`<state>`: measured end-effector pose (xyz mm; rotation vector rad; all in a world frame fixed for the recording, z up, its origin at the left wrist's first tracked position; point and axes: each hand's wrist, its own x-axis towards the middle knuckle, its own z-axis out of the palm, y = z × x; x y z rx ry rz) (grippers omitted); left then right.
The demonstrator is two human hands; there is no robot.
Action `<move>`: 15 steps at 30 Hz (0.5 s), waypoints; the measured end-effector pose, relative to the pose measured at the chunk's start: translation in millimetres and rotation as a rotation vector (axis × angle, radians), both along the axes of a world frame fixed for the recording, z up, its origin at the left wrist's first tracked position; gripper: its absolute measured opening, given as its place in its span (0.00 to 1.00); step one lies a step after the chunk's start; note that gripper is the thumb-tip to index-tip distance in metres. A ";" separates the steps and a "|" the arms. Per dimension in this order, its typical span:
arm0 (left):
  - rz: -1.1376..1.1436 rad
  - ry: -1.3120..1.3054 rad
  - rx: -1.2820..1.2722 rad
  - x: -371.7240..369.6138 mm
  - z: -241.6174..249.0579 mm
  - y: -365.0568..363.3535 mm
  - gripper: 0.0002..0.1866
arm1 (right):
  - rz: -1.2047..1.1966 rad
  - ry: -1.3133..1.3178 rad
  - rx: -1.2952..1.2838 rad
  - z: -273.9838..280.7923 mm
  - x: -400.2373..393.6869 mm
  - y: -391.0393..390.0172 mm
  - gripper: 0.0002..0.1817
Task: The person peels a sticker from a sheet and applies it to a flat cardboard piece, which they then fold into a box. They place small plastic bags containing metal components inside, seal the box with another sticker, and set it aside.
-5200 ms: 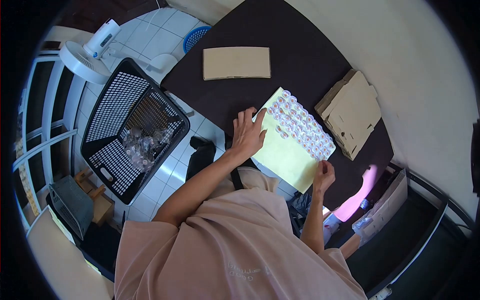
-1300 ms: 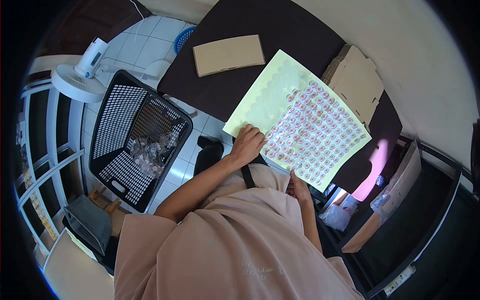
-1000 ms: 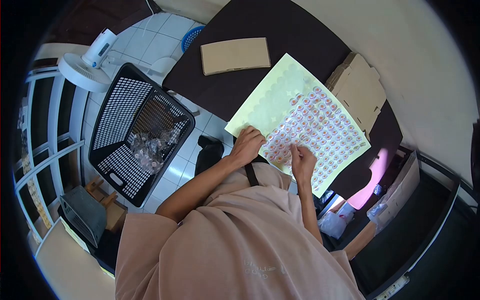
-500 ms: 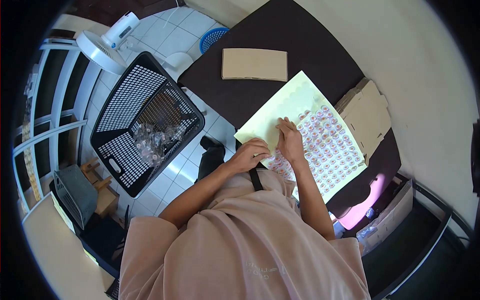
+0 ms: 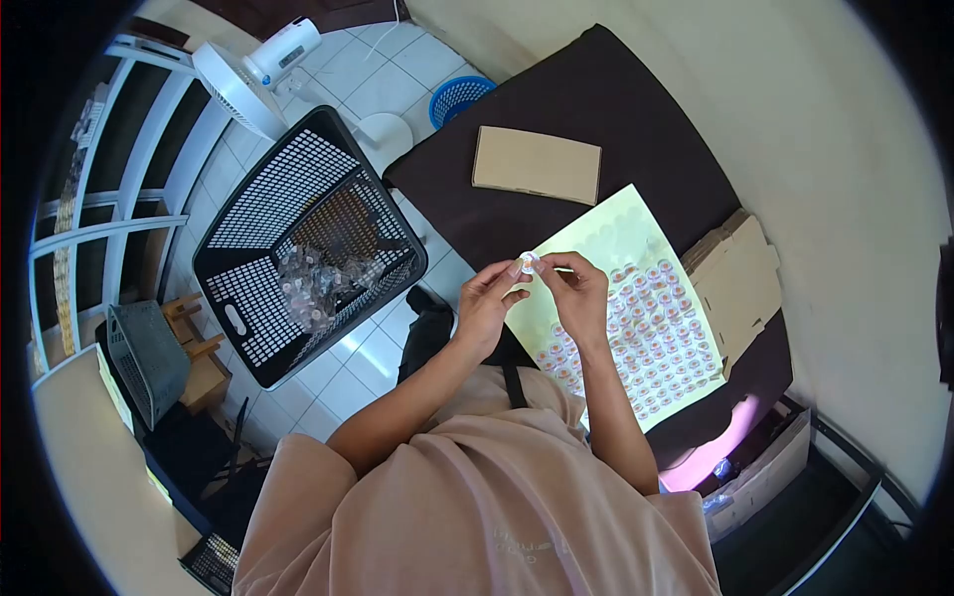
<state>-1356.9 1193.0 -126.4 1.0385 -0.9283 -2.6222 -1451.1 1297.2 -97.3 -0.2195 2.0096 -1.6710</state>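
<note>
I am seeing both hands raised together over the near edge of the yellow sticker sheet (image 5: pixel 636 328): the left hand (image 5: pixel 487 303) and right hand (image 5: pixel 579 293) are each pinching one small round sticker (image 5: pixel 528 262) between fingertips. At ten o'clock the black basket (image 5: pixel 298 238) is sitting; at twelve, a flat cardboard box (image 5: pixel 537 165).

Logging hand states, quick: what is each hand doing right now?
Left hand: fingers pinched on a small round sticker.
Right hand: fingers pinched on the same sticker, above the sticker sheet.
</note>
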 end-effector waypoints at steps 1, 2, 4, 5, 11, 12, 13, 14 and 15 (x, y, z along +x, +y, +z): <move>0.012 0.005 0.003 -2.9 -1.0 -1.3 0.12 | 0.007 -0.024 0.005 -1.4 -5.4 -3.5 0.06; -0.012 -0.004 -0.012 -6.2 -2.2 -3.5 0.11 | 0.016 0.007 0.009 -3.6 -11.3 -7.7 0.04; -0.024 -0.012 -0.024 -15.2 -7.4 -9.0 0.11 | 0.076 0.136 0.043 -7.6 -29.4 -16.5 0.02; -0.032 -0.063 -0.099 -22.7 -11.1 -13.9 0.11 | 0.121 0.263 0.071 -10.3 -40.4 -21.4 0.02; -0.146 -0.265 -0.836 -71.0 -22.5 -59.3 0.09 | 0.266 0.660 0.302 -42.9 -140.9 -56.0 0.04; -0.164 -0.233 -1.247 -78.0 -23.2 -66.5 0.09 | 0.328 0.660 0.345 -48.5 -151.6 -62.5 0.03; -0.159 -0.234 -1.248 -85.2 -26.4 -72.5 0.09 | 0.391 0.661 0.386 -50.7 -159.2 -69.5 0.03; -0.150 -0.156 -1.473 -91.8 -29.7 -77.6 0.10 | 0.409 0.613 0.420 -53.7 -163.4 -75.2 0.04; -0.138 -0.074 -1.696 -97.2 -32.2 -82.6 0.12 | 0.414 0.616 0.417 -54.9 -164.7 -78.2 0.04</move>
